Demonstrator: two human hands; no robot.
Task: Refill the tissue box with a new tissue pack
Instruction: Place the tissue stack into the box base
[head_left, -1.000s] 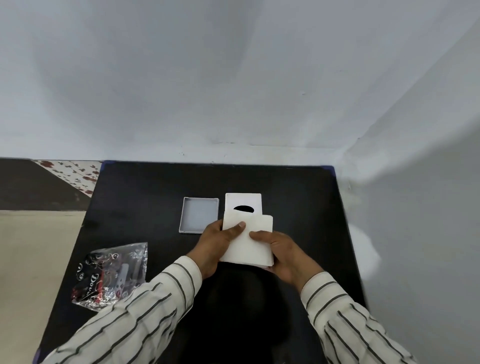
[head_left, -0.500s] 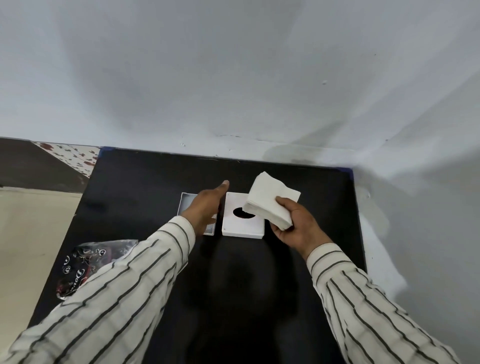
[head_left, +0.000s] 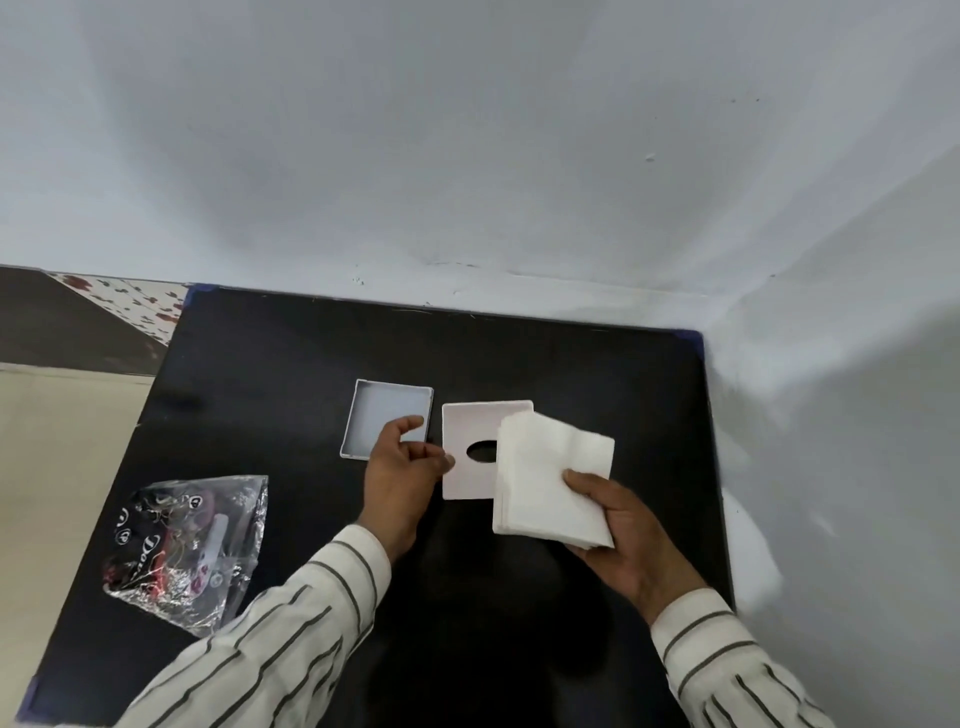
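The right hand (head_left: 631, 525) holds the tissue stack (head_left: 550, 480) above the tabletop (head_left: 597, 364), with the thumb on top and the fingers under it, so the stack is pinched at its near right corner. The stack hangs partly over the lid (head_left: 475, 449), which lies flat on the tabletop and shows its oval opening. The left hand (head_left: 402, 473) is at the left edge of the lid, fingers loosely curled and half open; it seems to touch or nearly touch that edge, but I cannot tell if it really grips it. Just left of the lid, the tray (head_left: 387, 418) of the box lies open and empty. The torn wrapper (head_left: 189, 545) lies well apart, at the near left of the tabletop.

In my judgement the tissues are out of the pack and the step in hand is to put them into the box. The next move asks to bring the stack over the tray, align its edges with the walls and lower it flat, then close the lid with one tissue through the opening.
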